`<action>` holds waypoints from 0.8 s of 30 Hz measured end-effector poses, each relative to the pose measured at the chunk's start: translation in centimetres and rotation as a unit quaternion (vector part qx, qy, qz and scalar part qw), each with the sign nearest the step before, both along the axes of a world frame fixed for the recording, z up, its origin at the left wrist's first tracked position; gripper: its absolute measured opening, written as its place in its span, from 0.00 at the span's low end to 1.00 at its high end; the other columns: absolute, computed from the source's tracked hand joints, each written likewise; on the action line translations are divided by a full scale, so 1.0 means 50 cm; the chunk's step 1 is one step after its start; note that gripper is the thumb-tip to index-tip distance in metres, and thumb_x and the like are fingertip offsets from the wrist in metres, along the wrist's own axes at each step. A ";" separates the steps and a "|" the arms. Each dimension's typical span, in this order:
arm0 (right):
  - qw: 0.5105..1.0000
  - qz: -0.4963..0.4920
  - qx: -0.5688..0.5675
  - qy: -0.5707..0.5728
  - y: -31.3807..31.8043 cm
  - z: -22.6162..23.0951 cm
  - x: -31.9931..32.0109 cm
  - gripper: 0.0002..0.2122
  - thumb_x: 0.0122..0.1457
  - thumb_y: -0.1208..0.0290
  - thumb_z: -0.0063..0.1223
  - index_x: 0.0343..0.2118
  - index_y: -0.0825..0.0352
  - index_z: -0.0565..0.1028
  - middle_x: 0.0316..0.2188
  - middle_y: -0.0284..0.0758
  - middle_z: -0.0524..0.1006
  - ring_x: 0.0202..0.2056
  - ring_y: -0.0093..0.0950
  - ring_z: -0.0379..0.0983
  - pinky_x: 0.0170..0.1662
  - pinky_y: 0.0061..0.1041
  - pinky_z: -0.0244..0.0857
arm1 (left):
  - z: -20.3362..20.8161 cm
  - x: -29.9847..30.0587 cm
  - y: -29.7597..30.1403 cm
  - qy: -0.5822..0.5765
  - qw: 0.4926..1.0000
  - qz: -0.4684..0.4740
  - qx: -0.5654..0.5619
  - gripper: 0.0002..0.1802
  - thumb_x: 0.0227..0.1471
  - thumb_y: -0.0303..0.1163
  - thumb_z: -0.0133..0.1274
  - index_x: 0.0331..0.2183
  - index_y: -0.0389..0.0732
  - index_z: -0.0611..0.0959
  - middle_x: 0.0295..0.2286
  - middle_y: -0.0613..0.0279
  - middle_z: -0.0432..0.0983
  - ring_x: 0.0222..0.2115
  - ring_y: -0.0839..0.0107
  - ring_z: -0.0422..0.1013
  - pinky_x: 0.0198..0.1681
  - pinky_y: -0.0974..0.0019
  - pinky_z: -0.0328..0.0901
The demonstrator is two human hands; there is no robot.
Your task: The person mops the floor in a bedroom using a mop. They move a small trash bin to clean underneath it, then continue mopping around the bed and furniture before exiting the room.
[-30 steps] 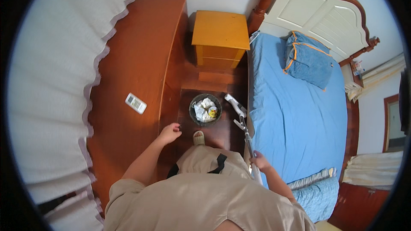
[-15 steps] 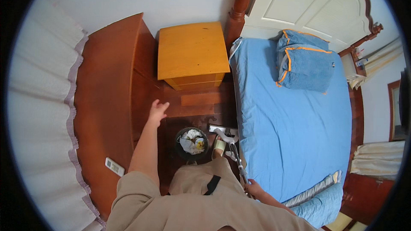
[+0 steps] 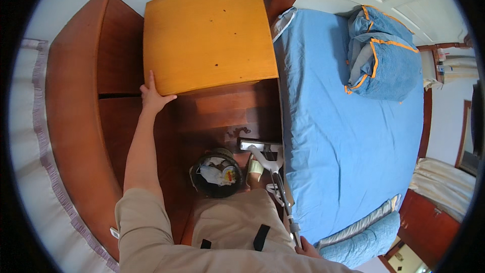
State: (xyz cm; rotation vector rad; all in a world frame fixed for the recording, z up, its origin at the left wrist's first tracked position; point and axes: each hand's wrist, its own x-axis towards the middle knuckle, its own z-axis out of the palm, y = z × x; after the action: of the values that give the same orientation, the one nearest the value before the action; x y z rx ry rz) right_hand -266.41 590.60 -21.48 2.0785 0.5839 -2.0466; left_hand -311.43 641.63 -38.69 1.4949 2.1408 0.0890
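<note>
My left hand [image 3: 154, 99] is at the near left corner of a yellow wooden bedside cabinet [image 3: 207, 35], thumb and fingers spread apart along its edges. It appears to touch the corner. Low beside the bed, my right hand [image 3: 307, 249] is wrapped round the pole of a floor mop [image 3: 281, 199]. The mop's wide silver-and-white head [image 3: 256, 145] rests on the floor near my slippered foot [image 3: 255, 167]. A dark bucket-like bin [image 3: 217, 190] holding crumpled white waste and a colourful wrapper stands in front of my legs.
On the right, a bed with a blue sheet [image 3: 348, 151] carries blue pillows [image 3: 389, 65] with orange trim. A brown wooden cabinet [image 3: 76, 116] runs along the left, beside a white curtain [image 3: 38, 192]. Dark wet-looking marks [image 3: 237, 132] show on the wooden floor.
My left hand has reached forward from the air above the floor to the yellow cabinet's corner. My view has moved closer to the cabinet. The right hand keeps its hold on the mop.
</note>
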 end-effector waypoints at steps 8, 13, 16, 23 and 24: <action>0.998 0.045 -0.046 -0.005 0.059 0.014 0.028 0.29 0.55 0.60 0.44 0.57 0.68 0.52 0.45 0.52 0.68 0.47 0.45 0.67 0.49 0.36 0.60 | -0.081 -0.044 -0.082 0.028 0.995 0.035 0.091 0.63 0.29 0.24 0.68 0.61 0.59 0.45 0.52 0.44 0.55 0.49 0.51 0.59 0.54 0.54 0.58; 0.999 0.049 0.017 0.003 0.029 -0.006 0.039 0.28 0.56 0.61 0.45 0.57 0.68 0.53 0.45 0.51 0.69 0.47 0.42 0.66 0.50 0.33 0.59 | -0.082 -0.050 -0.068 0.033 0.995 0.048 0.079 0.64 0.30 0.26 0.68 0.60 0.64 0.44 0.49 0.40 0.53 0.49 0.50 0.58 0.52 0.54 0.59; 0.998 0.047 0.029 0.008 0.051 0.008 0.026 0.25 0.57 0.63 0.42 0.56 0.67 0.55 0.40 0.47 0.71 0.42 0.35 0.68 0.46 0.31 0.61 | -0.036 0.002 -0.028 0.006 0.995 0.047 0.093 0.63 0.29 0.28 0.69 0.60 0.61 0.47 0.49 0.40 0.54 0.49 0.50 0.58 0.52 0.55 0.59; 0.997 -0.026 -0.061 -0.025 0.094 0.008 -0.027 0.28 0.58 0.68 0.43 0.60 0.67 0.50 0.44 0.42 0.70 0.43 0.27 0.66 0.46 0.25 0.60 | -0.148 -0.075 -0.018 -0.003 0.971 -0.070 0.229 0.54 0.27 0.38 0.70 0.56 0.45 0.59 0.44 0.49 0.69 0.44 0.55 0.67 0.46 0.57 0.65; 0.996 -0.062 -0.056 -0.025 0.085 0.010 -0.034 0.28 0.58 0.69 0.43 0.60 0.67 0.50 0.43 0.41 0.70 0.42 0.25 0.66 0.44 0.24 0.61 | -0.115 -0.043 -0.018 0.065 0.986 -0.044 0.150 0.56 0.28 0.44 0.69 0.58 0.47 0.57 0.49 0.44 0.61 0.49 0.50 0.60 0.51 0.54 0.59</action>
State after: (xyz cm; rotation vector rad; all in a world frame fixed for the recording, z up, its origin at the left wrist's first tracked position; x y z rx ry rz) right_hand -268.13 594.84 -20.97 2.1434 0.3321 -2.0344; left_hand -313.59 640.71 -44.45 1.8088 2.2350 0.3023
